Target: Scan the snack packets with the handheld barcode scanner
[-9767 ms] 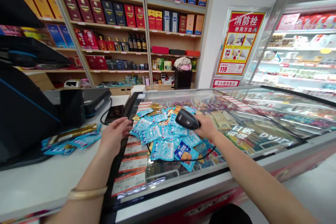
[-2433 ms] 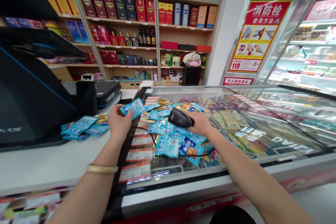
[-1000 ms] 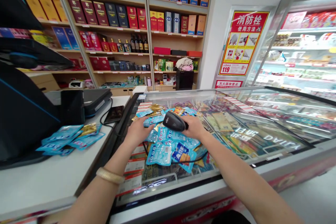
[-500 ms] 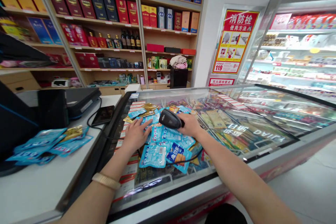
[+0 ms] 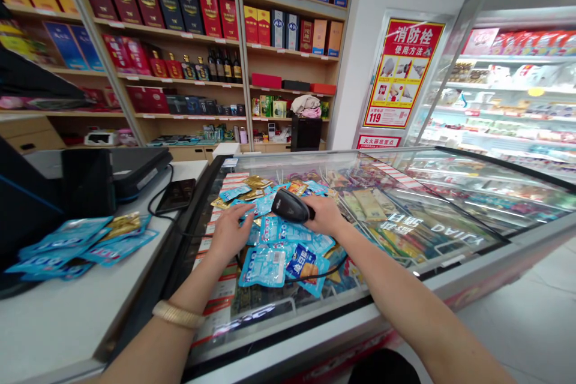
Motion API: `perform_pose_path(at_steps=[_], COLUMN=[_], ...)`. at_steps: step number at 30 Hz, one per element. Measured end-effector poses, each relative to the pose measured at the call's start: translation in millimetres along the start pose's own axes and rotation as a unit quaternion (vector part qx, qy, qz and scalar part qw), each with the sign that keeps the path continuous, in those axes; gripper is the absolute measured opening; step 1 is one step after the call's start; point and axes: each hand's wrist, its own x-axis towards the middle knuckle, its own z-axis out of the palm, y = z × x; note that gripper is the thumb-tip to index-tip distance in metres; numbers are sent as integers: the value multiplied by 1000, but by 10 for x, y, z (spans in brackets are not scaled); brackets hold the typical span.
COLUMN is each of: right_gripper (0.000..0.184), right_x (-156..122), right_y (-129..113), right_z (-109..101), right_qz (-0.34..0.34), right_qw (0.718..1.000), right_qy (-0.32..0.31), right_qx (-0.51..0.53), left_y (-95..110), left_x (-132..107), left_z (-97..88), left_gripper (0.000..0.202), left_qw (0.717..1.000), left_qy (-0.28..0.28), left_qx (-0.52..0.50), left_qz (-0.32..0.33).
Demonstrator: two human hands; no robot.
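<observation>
From my remote station I look down over a shop: wooden shelves (image 5: 180, 79) of boxed liquor ahead, a glass-topped freezer (image 5: 279, 349) in front, and a white counter (image 5: 54, 324) on the left. A phone (image 5: 175, 195) lies on the counter beside a small stack of blue packets (image 5: 67, 246).

A loose heap of blue packets (image 5: 274, 231) sits on the freezer's glass, with a few gold ones among them. They look light, soft and slick, so I'd expect them to slide over each other and the glass. I'd pinch one by its flat sealed edge rather than its puffed middle.

The left hand (image 5: 229, 231), wearing a gold bangle (image 5: 177, 314), lies on the heap with its fingers spread, pinching nothing. The right hand (image 5: 326, 215) is closed around the grip of a black scanner (image 5: 291, 205), which sits just above the packets with its nose angled toward the left hand. It looks light and stiff, and the grip is the place to hold it. Its cable (image 5: 328, 273) loops across the heap's near side.
</observation>
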Motion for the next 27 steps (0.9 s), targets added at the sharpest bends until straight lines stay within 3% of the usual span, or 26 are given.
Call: perform_pose_path(at_steps=[2, 5, 9, 14, 19, 27], right_gripper=[40, 42, 40, 39, 37, 36], right_x=[-1, 0, 0, -5, -5, -2], right_y=[2, -1, -9, -4, 4, -11], right_z=[3, -2, -8, 12, 17, -31], right_qz=[2, 4, 8, 4, 0, 4], right_qw=[1000, 1000, 1000, 1000, 1000, 1000], right_qy=[-4, -5, -3, 6, 12, 12], right_qx=[-1, -1, -2, 0, 8, 8], left_y=[52, 144, 173, 60, 39, 76], left_x=[-2, -16, -39, -28, -19, -21], left_z=[22, 50, 45, 36, 20, -134], left_gripper=[47, 49, 43, 36, 39, 49], left_qw=[999, 990, 984, 995, 998, 963], left_qy=[0, -51, -87, -48, 43, 122], left_qx=[51, 128, 154, 87, -50, -213], left_qz=[-7, -19, -17, -7, -3, -111])
